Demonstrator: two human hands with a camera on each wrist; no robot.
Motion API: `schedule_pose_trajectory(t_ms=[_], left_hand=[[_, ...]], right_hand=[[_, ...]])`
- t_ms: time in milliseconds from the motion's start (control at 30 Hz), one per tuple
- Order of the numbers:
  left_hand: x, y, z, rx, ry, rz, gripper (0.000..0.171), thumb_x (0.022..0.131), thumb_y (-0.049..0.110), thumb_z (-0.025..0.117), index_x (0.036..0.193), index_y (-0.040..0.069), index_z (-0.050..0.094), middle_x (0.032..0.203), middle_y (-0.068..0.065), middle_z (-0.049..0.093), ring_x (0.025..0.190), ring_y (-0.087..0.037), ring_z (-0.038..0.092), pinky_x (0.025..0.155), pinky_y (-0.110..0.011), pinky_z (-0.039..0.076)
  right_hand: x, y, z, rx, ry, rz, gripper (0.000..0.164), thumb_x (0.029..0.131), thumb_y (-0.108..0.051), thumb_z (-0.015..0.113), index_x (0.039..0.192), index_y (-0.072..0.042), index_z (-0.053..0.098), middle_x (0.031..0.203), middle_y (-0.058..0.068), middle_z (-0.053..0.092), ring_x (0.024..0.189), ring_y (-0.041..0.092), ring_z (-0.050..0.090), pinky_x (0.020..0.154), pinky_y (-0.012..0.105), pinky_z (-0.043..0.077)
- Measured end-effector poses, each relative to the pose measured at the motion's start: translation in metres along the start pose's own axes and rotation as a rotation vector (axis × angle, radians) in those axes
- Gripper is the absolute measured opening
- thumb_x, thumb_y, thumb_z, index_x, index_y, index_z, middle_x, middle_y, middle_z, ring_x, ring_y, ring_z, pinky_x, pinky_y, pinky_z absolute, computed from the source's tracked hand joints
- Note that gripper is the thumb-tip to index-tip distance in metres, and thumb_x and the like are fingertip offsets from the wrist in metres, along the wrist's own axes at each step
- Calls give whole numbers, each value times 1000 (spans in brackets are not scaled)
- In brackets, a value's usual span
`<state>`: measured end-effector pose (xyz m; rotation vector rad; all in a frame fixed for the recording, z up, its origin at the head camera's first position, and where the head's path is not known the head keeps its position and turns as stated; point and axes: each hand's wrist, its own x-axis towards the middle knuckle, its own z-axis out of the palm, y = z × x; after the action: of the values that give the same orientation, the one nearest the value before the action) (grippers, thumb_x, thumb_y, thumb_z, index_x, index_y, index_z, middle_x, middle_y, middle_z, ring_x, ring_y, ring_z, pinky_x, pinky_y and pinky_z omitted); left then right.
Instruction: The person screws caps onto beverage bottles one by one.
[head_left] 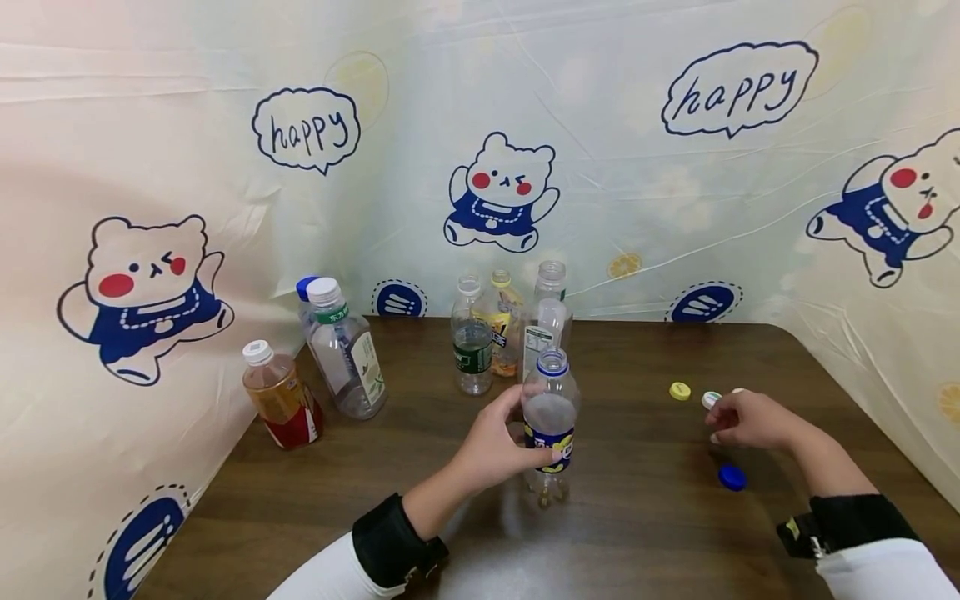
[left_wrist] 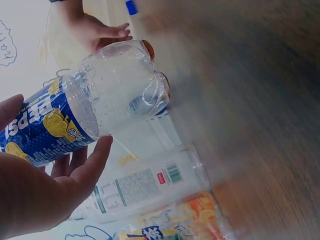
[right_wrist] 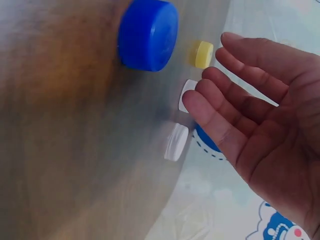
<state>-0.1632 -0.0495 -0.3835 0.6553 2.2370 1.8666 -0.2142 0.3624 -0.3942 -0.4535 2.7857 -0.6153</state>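
Observation:
My left hand [head_left: 483, 446] grips a clear plastic Pepsi bottle [head_left: 551, 410] round its blue lemon label. The bottle stands upright in the head view, and its mouth has no cap. On the right, my right hand [head_left: 753, 423] hovers close over several loose bottle caps, its fingers loosely bent with nothing between them. A blue cap [right_wrist: 149, 35] lies nearer to me than the hand. Beyond the fingers are a yellow cap [head_left: 680, 391] and a white cap [head_left: 711, 400], the latter partly covered by the fingertips. Another white cap [right_wrist: 177, 142] shows in the right wrist view.
At the back middle stand uncapped bottles: one with a green label [head_left: 473, 358], one with a yellow label [head_left: 504, 321] and a taller clear one [head_left: 551, 287]. Capped bottles are grouped at left, including a red-labelled one [head_left: 283, 400] and a large white-capped one [head_left: 347, 358]. A printed curtain [head_left: 637, 208] surrounds the table.

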Motion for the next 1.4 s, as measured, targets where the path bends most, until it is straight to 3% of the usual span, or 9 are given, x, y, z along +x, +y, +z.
schedule_pose_trajectory(t_ms=[233, 467, 700, 967, 1133, 1400], left_hand=[[-1, -1, 1, 2, 2, -3, 66, 75, 10, 84, 133, 18, 52, 120, 0, 60, 107, -20, 59, 89, -45, 52], [0, -3, 1, 4, -2, -1, 64, 77, 11, 83, 133, 18, 52, 120, -1, 60, 107, -22, 59, 90, -45, 52], [-1, -3, 0, 6, 1, 4, 65, 76, 10, 83, 133, 17, 52, 120, -1, 60, 107, -21, 59, 89, -42, 53], [-1, -2, -1, 8, 7, -7, 65, 76, 11, 83, 133, 17, 52, 119, -2, 61, 106, -21, 59, 89, -42, 53], [-1, -2, -1, 2, 3, 7, 65, 76, 9, 83, 133, 15, 53, 118, -4, 61, 104, -20, 59, 87, -41, 53], [-2, -5, -1, 6, -4, 23, 65, 76, 8, 83, 134, 15, 53, 118, -4, 61, 104, -20, 59, 85, -37, 54]], right_hand=[[-21, -8, 7, 36, -50, -24, 21, 79, -20, 80, 87, -7, 66, 78, -2, 60, 70, 14, 53, 60, 28, 49], [-26, -16, 12, 119, -116, 15, 33, 69, -12, 87, 89, -5, 62, 83, 4, 57, 72, 19, 54, 53, 30, 51], [-23, -16, 23, 64, -114, -47, 32, 65, -5, 87, 83, -8, 61, 78, 0, 58, 70, 14, 52, 59, 27, 46], [-21, -20, 28, 26, -108, 5, 30, 65, -2, 87, 80, -9, 61, 75, -1, 57, 69, 16, 52, 61, 29, 45], [-18, -24, 28, 10, -105, -30, 27, 66, -1, 85, 79, -9, 62, 73, -2, 56, 67, 13, 50, 58, 28, 44], [-6, -52, 12, -53, -104, -119, 24, 67, 4, 79, 80, -10, 64, 73, -4, 54, 65, 11, 48, 57, 26, 42]])
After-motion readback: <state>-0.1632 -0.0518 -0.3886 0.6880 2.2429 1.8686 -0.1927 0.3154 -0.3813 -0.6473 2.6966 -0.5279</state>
